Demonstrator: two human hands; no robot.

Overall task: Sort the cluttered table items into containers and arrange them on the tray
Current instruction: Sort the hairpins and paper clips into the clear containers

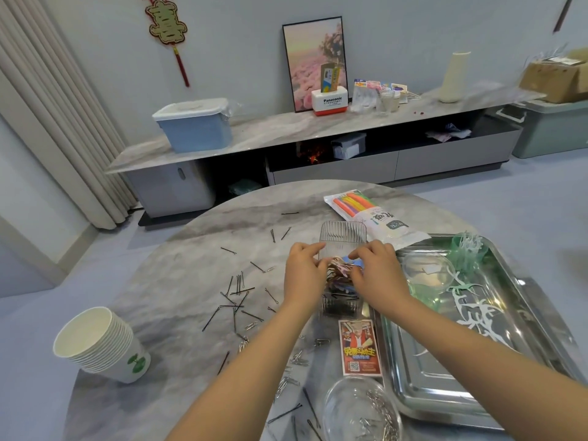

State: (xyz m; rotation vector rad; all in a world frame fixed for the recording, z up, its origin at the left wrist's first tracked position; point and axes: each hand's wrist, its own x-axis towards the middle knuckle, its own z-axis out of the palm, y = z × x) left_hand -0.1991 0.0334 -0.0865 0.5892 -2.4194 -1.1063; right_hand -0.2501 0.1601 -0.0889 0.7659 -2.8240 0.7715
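Head view: both hands work over a clear ribbed box [342,240] at mid-table, just left of the steel tray [541,313]. Left hand [304,272] and right hand [377,272] have fingers curled onto a small bundle [342,269] of mixed-colour bits, pinching it from both sides above the box. Can't tell exactly what the bits are; pink, brown, blue show.

Risks, as I judge them:
- Bundle is loose, so pieces could spill past the box onto the table if either pinch slackens.
- Box is light plastic w/ nothing steadying it; a push down could tip or slide it into the card [359,346] lying just in front.
- Forearms pass right over the glass bowl [359,409] of paper clips; pulling back low could knock it.

Look of things: black hairpins [237,292] are scattered well left of the box, some already lie dark in its near end. Loose paper clips [291,381] sit nearer the body. Tray holds a clear bowl [426,272] and green/white cutouts [467,253]. Much sorting left.
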